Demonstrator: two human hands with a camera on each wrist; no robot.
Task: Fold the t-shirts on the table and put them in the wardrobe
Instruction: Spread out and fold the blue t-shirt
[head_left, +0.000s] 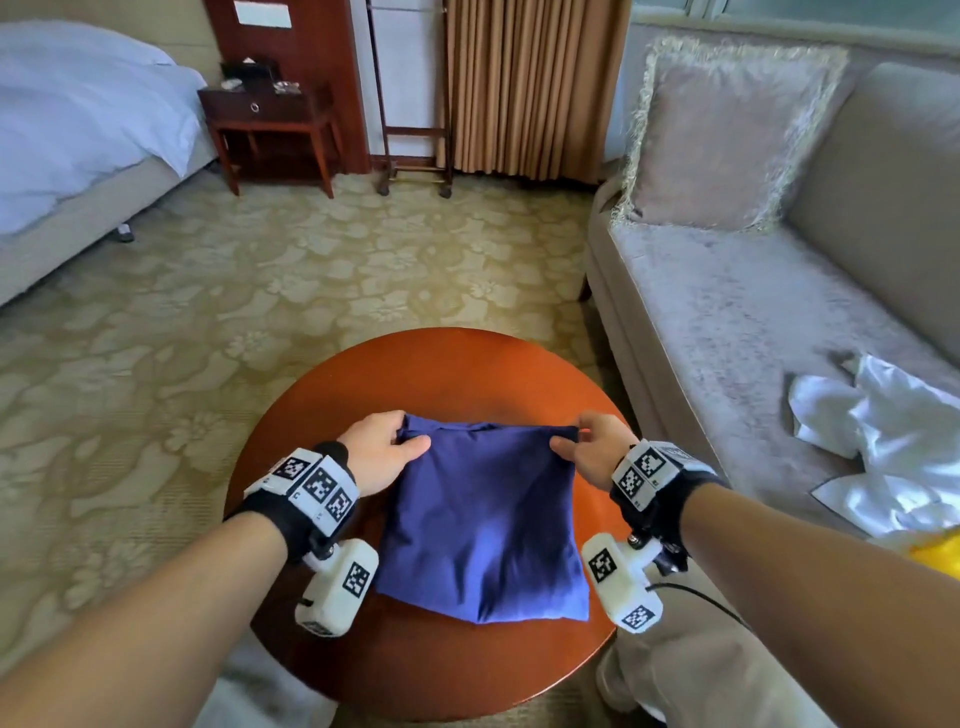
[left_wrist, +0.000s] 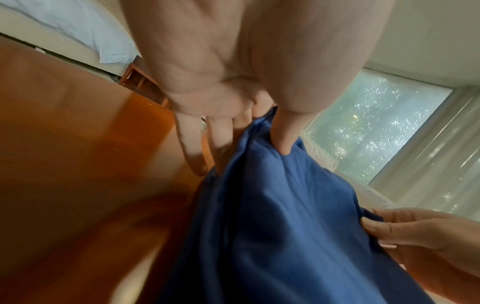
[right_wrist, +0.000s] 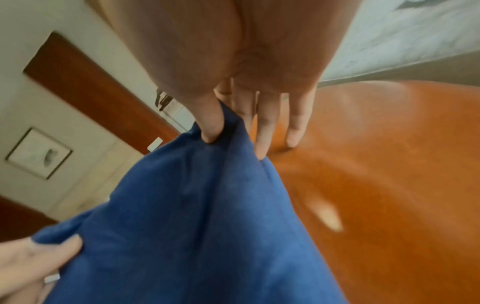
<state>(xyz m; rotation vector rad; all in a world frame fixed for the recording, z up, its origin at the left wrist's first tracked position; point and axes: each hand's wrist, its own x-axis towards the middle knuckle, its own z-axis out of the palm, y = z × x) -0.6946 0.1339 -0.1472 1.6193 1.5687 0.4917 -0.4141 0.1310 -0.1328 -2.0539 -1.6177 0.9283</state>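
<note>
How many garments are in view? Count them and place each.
2: a blue t-shirt folded on the round table, and a crumpled white garment on the sofa. More may be hidden.

A round wooden table (head_left: 441, 364) (glossy, reddish) carries a folded blue t-shirt (head_left: 483, 525) near its middle.

Both hands (head_left: 382, 449) (head_left: 597, 447) pinching, arms outstretched
</note>
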